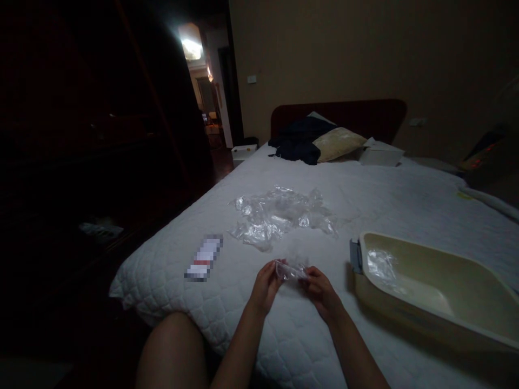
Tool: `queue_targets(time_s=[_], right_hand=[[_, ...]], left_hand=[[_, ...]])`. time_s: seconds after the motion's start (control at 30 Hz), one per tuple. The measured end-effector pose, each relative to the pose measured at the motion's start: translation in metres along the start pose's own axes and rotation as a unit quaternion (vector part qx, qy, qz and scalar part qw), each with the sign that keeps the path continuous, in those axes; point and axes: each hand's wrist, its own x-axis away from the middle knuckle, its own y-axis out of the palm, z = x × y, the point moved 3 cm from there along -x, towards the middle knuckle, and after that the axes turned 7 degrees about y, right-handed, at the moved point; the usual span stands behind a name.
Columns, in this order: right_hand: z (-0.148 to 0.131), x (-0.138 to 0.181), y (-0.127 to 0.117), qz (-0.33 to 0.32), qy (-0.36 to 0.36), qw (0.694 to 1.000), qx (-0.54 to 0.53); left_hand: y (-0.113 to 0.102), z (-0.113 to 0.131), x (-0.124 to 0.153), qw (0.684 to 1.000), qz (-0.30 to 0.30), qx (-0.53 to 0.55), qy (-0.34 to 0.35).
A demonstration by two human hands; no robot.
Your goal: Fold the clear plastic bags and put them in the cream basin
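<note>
Between my two hands, just above the white quilted bed cover, is a small clear plastic bag. My left hand pinches its left end with closed fingers. At its right end, my right hand grips it between thumb and fingers. Beyond my hands, a loose spread of crumpled clear plastic bags lies on the bed. To the right stands a deep cream plastic bin with a grey latch, and a piece of clear plastic rests inside near its left wall.
A blurred-out flat item lies on the bed at left. Dark clothing, a beige pillow and a white box are near the headboard. My bare knee is at the bed's edge.
</note>
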Motion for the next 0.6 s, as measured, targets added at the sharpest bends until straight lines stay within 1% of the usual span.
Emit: queue_targets(time_s=[0.1, 0.17, 0.27, 0.33, 0.43, 0.6], right_hand=[[-0.003, 0.001, 0.001, -0.016, 0.002, 1.0, -0.004], [-0.004, 0.0, -0.001, -0.013, -0.003, 0.999, -0.034], [-0.002, -0.004, -0.006, 0.008, 0.002, 0.996, -0.086], [0.001, -0.006, -0.006, 0.019, 0.009, 0.995, -0.093], [0.005, -0.005, -0.002, 0.024, 0.006, 0.998, -0.053], [0.008, -0.003, 0.007, 0.035, -0.024, 0.997, 0.064]], left_hand=[[-0.004, 0.0, -0.002, 0.999, -0.001, 0.032, 0.013], [-0.006, -0.001, -0.003, 0.999, -0.003, 0.05, 0.011], [-0.011, -0.005, -0.005, 0.997, 0.011, 0.064, -0.034], [-0.012, -0.006, -0.005, 0.996, 0.019, 0.064, -0.06], [-0.009, -0.003, -0.003, 0.997, 0.014, 0.06, -0.052], [0.003, 0.006, 0.006, 0.999, -0.008, 0.031, -0.02]])
